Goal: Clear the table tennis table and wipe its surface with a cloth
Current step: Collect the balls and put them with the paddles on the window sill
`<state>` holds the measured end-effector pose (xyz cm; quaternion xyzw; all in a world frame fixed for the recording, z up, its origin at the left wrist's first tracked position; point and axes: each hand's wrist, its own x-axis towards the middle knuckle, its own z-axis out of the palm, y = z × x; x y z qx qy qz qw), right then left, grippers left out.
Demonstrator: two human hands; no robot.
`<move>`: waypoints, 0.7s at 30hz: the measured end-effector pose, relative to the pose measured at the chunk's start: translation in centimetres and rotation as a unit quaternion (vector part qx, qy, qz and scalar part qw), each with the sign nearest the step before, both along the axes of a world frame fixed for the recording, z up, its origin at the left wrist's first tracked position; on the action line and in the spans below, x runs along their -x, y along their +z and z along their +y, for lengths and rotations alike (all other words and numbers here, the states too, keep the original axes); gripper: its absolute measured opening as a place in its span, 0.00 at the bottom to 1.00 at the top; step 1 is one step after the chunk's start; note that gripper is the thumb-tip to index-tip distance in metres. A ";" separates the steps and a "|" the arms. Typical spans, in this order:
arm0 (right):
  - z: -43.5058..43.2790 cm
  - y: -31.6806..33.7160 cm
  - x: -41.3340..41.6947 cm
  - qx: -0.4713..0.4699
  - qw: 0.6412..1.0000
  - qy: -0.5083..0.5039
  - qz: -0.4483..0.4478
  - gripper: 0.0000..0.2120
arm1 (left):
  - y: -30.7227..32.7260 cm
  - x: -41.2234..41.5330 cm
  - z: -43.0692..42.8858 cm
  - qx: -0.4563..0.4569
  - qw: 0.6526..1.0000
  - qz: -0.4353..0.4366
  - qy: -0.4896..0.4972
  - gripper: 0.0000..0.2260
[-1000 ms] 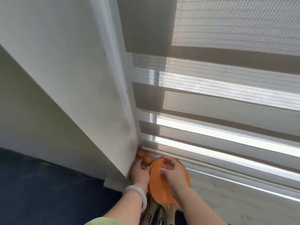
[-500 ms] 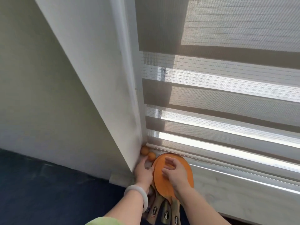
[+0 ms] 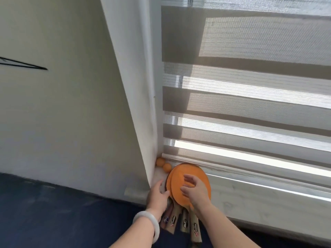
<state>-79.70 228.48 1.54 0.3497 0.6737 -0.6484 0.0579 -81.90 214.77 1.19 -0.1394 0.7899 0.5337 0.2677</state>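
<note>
Head view: you are looking down into the corner where a pale window sill (image 3: pixel 250 196) meets the white wall (image 3: pixel 53 104), under a striped grey roller blind (image 3: pixel 250 104). The stack of orange-faced table tennis paddles (image 3: pixel 180 176) lies flat on the sill, and its wooden handles (image 3: pixel 184 222) fan back towards you past the sill's edge. Two small orange balls (image 3: pixel 160 161) sit touching each other in the corner just beyond the stack.

Your left hand (image 3: pixel 157 196), with a white bangle (image 3: pixel 148 222) on the wrist, has relaxed, nearly straight fingers touching the left edge of the stack and grips nothing. Your right hand (image 3: pixel 195 190) sits over the top paddle with its fingers loosely curved. I cannot tell whether it cups anything underneath.

The paddles should be light and stiff, but their rubber faces will likely slide on one another, so the overhanging stack may fan out or tip. If you move it, take the handles together or press the blades flat. The balls are very light and will roll at a nudge, so pinch each gently from above
</note>
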 end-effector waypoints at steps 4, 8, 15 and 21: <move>-0.9 1.8 -1.1 -0.011 0.999 0.029 0.006 0.20 | 1.5 -1.0 -0.9 0.006 0.999 0.019 -0.031 0.23; -2.0 3.5 -2.1 -0.026 0.995 0.094 -0.001 0.19 | 3.1 -2.2 -3.4 0.026 0.999 0.031 -0.025 0.23; -6.0 6.3 -5.1 0.000 0.976 0.218 0.014 0.18 | 6.8 -8.4 -9.5 0.073 0.994 0.051 0.062 0.22; -12.5 9.3 -10.0 -0.019 0.918 0.394 0.032 0.15 | 10.7 -18.2 -15.1 0.107 0.974 0.078 0.183 0.20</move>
